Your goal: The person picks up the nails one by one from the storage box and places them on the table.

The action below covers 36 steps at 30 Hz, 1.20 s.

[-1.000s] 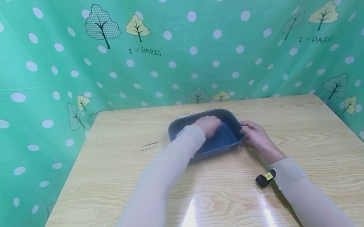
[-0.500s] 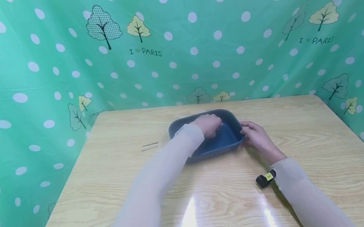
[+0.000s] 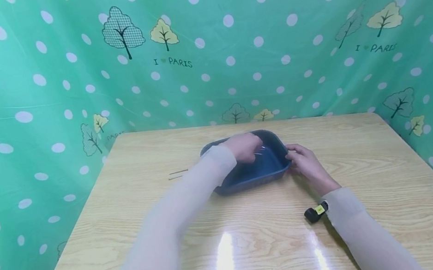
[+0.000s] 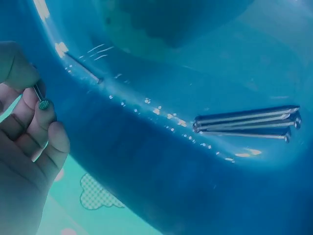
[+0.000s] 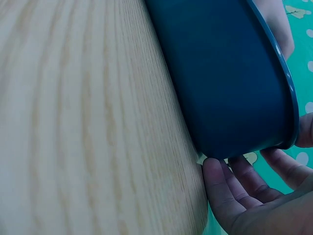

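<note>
Inside a dark blue plastic tub [image 3: 254,181] my left hand [image 3: 245,147] pinches a nail [image 4: 39,95] between thumb and fingers, its patterned head downward in the left wrist view. Several nails [image 4: 244,121] lie bunched on the tub's floor, and one single nail [image 4: 83,67] rests apart from them nearer the hand. My right hand [image 3: 305,161] holds the tub's right end, fingertips against the outer wall [image 5: 230,83] and thumb [image 5: 305,131] at the rim.
Two thin nails [image 3: 178,172] lie on the wooden table [image 3: 264,230] left of the tub, partly behind the left sleeve [image 3: 185,205]. A green dotted curtain [image 3: 207,75] hangs behind and at both sides. The right wrist carries a small black camera [image 3: 314,214].
My left hand has shifted slightly left and back within the tub, and its sleeve now covers the ends of the table nails. The right hand and tub have stayed put.
</note>
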{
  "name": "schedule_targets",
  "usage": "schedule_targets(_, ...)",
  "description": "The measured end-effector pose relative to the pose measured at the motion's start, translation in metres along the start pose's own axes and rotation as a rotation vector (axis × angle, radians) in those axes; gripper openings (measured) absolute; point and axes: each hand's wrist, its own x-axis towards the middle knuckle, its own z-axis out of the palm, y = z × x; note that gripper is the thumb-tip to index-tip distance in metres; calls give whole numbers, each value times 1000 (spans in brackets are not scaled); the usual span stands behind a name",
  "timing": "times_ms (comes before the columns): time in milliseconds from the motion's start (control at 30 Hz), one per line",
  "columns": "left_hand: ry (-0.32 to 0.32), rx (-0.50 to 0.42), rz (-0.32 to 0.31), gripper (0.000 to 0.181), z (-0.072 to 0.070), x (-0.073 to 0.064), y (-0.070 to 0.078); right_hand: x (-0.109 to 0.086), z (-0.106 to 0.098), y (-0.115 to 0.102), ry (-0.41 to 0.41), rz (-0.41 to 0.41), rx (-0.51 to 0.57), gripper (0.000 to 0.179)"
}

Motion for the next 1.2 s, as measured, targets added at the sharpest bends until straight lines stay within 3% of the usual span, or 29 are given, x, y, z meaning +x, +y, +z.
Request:
schedule_targets(600, 60, -125, 49, 18, -22, -19, -1, 0, 1, 0, 7, 0, -20, 49)
schedule_targets(1200, 51, -207, 36, 20, -42, -39, -1, -1, 1, 0, -6, -17, 6, 50)
